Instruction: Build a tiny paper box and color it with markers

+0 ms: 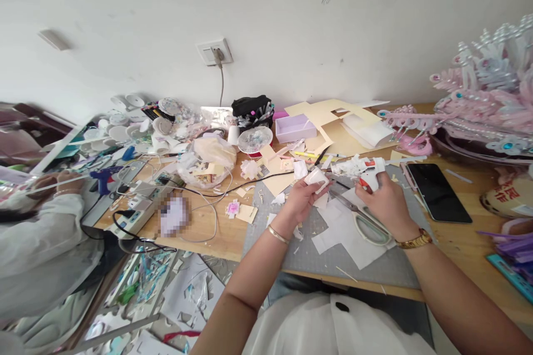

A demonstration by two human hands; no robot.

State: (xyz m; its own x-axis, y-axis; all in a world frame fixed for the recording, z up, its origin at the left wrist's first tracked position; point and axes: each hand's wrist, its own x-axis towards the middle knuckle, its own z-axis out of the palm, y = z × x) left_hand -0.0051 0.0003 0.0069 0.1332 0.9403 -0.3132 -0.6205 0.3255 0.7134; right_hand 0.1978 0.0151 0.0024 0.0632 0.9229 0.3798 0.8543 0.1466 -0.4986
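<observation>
Glue gun [372, 171] wht w/ orange; from it: wht pc [315, 177] 9 o'clock, dk-blue gun [103, 178] far 9, lilac box [295, 130] 10, cream card [328, 116] 11, pink/pale-blue tiaras [489, 97] 2, blk phone [439, 192] 3–4, grey faint-grid mat [307, 260] 7.

On my feed, a pale wall [266, 16], scuffed in places, rises behind the wooden counter [462, 239]. I see a socket [207, 54] set in it, a plug inserted. Soft light falls evenly; dark brown furniture [56, 134] stands far left.
</observation>
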